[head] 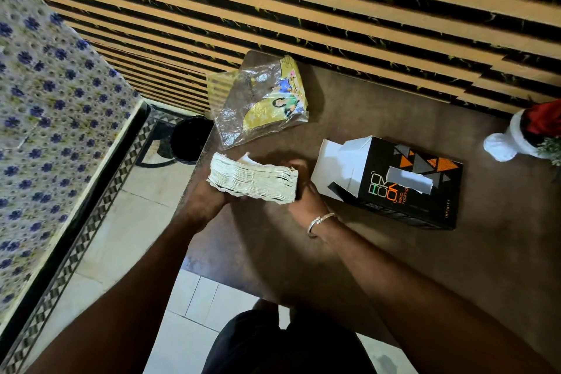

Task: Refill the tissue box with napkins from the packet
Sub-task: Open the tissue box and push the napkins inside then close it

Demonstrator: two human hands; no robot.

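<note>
A thick stack of white napkins [253, 179] is held above the left part of the brown table [379, 267]. My left hand [206, 200] grips its left end from below and my right hand [306, 200], with a silver bangle on the wrist, grips its right end. Just right of the stack lies the black tissue box [409, 188] with orange and grey triangles, on its side, its white end flaps open toward the napkins. The plastic packet [261, 100], flat and crumpled, rests at the table's far left corner.
A red and white Santa hat [522, 133] with some greenery sits at the table's right edge. A striped wall runs behind the table. Left of it stand a dark bin [189, 140] on the tiled floor and a flower-patterned cloth surface [45, 130].
</note>
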